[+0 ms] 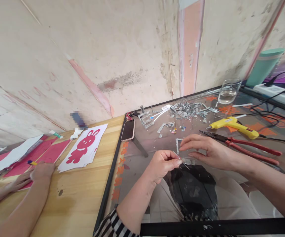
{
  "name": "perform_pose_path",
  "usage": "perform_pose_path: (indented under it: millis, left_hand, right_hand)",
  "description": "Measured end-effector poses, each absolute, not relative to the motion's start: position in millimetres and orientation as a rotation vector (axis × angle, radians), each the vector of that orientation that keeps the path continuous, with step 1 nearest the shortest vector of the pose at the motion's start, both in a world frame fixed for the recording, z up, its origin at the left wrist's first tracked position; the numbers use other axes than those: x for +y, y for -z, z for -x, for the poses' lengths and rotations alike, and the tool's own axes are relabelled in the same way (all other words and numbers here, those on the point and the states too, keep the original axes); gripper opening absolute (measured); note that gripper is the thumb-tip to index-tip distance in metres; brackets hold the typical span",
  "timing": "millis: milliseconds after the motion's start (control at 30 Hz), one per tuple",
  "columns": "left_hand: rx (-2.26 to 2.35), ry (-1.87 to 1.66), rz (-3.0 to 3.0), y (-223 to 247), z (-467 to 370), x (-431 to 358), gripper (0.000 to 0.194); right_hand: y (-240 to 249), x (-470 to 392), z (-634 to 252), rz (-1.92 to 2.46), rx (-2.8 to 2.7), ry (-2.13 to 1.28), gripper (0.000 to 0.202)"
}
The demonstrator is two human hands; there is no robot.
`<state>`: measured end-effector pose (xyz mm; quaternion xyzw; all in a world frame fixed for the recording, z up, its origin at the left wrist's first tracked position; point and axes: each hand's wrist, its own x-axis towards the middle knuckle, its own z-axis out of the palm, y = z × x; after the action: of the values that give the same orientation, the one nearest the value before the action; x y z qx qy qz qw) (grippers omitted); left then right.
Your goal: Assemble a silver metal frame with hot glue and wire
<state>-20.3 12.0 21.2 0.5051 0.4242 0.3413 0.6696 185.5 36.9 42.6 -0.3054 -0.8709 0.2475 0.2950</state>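
My left hand (pixel 166 164) is closed, with thumb and forefinger pinching a thin wire-like piece (pixel 185 165) that sticks out past the fingertips; its exact kind is too small to tell. Just to the right hovers my right hand (pixel 204 149), its fingers apart and nothing visible in them. Below the fingertips lies a small flat silvery piece (pixel 190 161) on the glass tabletop (pixel 154 141). A silvery angled frame piece (pixel 178 144) is partly behind the right fingertips. Red-handled pliers (pixel 251 146) rest beside the right hand, jaws pointing left.
A heap of silvery pieces (pixel 189 110) lies at the back. Nearby are a phone (pixel 128 130), a yellow glue gun (pixel 235 126) with cord, a glass of liquid (pixel 228 92) and a power strip (pixel 280 93). At left, another person's hands (pixel 42 171) work by red paper (pixel 51 151).
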Motion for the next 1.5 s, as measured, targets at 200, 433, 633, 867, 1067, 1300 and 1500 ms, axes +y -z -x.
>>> perform_pose_path:
  millis: [200,433,633,867,1067,1300,1500]
  left_hand:
    - [0.924,-0.762,-1.110,-22,20,11,0.016]
    - [0.912,-0.766,-1.107,-25,20,10,0.017]
    - [0.828,-0.692,-0.947,-25,19,10,0.021]
    - [0.879,-0.709,-1.028,-26,18,8,0.021]
    - [1.013,-0.787,-1.361,-31,16,5,0.013]
    - [1.238,-0.785,-1.621,-30,12,5,0.008]
    - [1.112,-0.647,-1.386,-19,18,13,0.013]
  right_hand:
    - [-37,35,-184,0.671,-2.520,-0.300,0.022]
    - [-34,37,-183,0.552,-2.495,-0.296,0.017]
    - [-43,30,-182,0.484,-2.513,-0.341,0.015]
    - [-48,25,-179,0.573,-2.541,-0.395,0.017]
    - [-42,22,-175,0.775,-2.439,-0.490,0.018]
    - [-29,25,-168,1.088,-2.278,-0.814,0.013]
    - [-25,33,-171,1.137,-2.206,-1.046,0.014]
